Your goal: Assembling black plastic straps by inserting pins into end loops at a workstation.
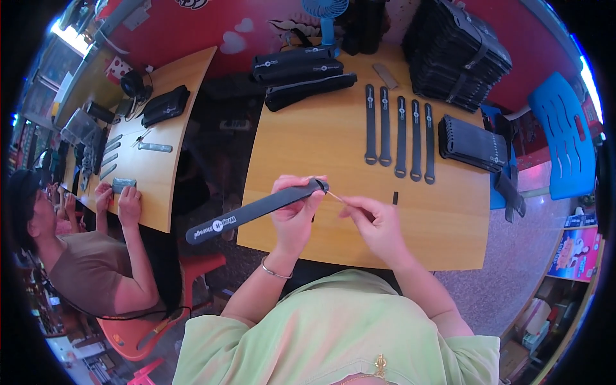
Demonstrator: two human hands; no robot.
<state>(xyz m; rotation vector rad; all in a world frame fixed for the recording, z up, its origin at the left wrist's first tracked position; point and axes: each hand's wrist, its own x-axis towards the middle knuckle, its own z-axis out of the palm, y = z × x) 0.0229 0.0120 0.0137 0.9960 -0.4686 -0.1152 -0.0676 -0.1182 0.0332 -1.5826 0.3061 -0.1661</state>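
Left hand: pinching the black strap close to its right end, fingers on the far side, thumb on the near side; above the near left part of the wooden table.
Right hand: thumb and fingers pressed together on a thin pale stick, above the near middle of the table; stick aimed at the strap's end, contact too small to tell.
Held strap: raised off the table, slanting down and left from the left hand, free end reaching past the table's left edge.
Small black piece: flat on the table, just beyond the right hand.
Five straps: in a row on the table's right half, lengthwise from near to far.
Folded black stack: at the table's right edge, beside the row.
Tall black stack: on the table's far right corner.
Black bundles: at the table's far left.
Edges: near one just before the green shirt; left one facing a dark gap, then a second table with a co-worker; blue chair beyond the right one.
Open room: bare wood across the table's left middle and near right corner.
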